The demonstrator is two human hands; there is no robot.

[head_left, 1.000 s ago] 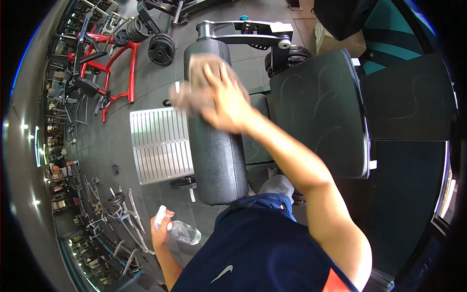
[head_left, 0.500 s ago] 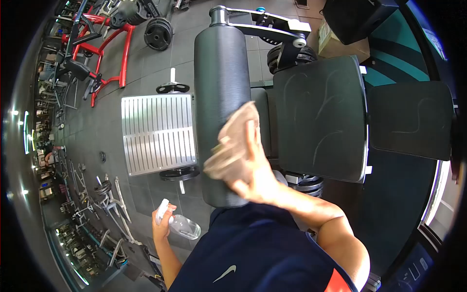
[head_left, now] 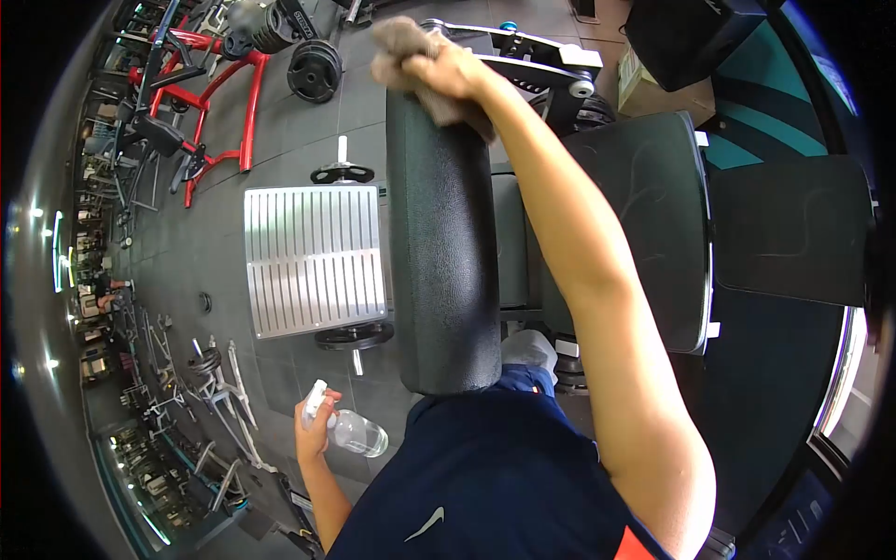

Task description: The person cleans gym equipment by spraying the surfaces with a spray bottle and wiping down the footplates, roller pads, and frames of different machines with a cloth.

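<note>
My right hand (head_left: 448, 70) is closed on a crumpled brown cloth (head_left: 411, 47), pressing it against the far end of a long black padded roller (head_left: 443, 243). Part of the cloth drapes over the roller's upper right side. Low on the left, my left hand (head_left: 313, 425) grips the white trigger head of a clear spray bottle (head_left: 359, 434). The bottle lies tilted beside my dark shirt, with clear liquid inside. The roller's near end reaches up to my waist.
A slotted metal footplate (head_left: 315, 261) stands left of the roller, with weight discs (head_left: 355, 336) by it. On the right are a wide black pad (head_left: 644, 233) and a smaller pad (head_left: 793, 229). A red-framed machine (head_left: 252, 112) is at upper left.
My right hand has slid the cloth from the roller's near half up to its far end, and the arm is now stretched out. My left hand still holds the spray bottle.
</note>
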